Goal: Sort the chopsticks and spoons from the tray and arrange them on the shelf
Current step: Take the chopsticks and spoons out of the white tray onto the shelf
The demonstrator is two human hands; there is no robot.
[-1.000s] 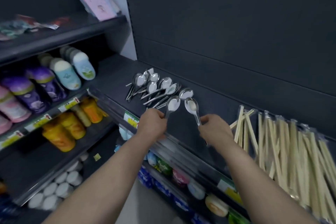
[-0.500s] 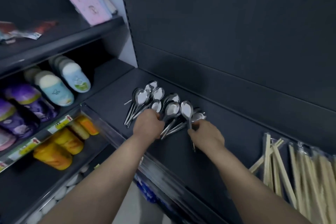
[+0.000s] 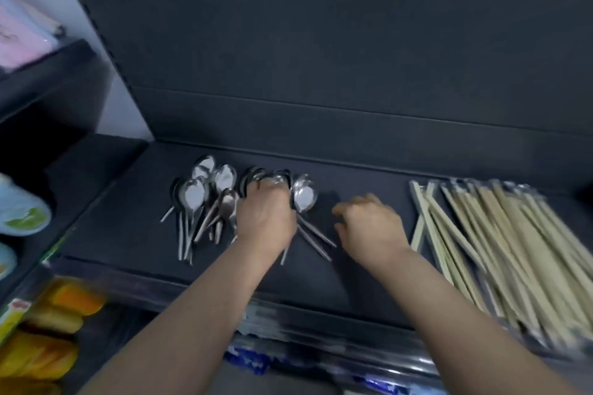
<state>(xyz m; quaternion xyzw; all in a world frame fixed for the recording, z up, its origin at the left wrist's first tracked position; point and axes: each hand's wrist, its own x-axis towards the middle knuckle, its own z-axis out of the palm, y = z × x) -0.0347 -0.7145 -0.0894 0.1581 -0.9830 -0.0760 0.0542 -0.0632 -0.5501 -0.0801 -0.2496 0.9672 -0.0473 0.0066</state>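
Dark grey panelling forms the rear wall of the unit, and the shelf in front of it carries the task items. The spoons lie in a loose cluster on the left-centre part of the shelf, bowls toward the rear wall and handles toward the front edge; several overlap. The left hand rests on the right side of this cluster with its fingers curled round a bunch of spoons, whose handles fan out below the wrist. The right hand sits just beside that bunch – fingers loosely curled, nothing visible in its grasp – between the spoons and the chopsticks. The chopsticks occupy the right part of the shelf as a wide row of pale sticks in clear wrapping, tips angled toward the rear wall. Yellow packs sit on a lower level at left – motion blur obscures their detail.
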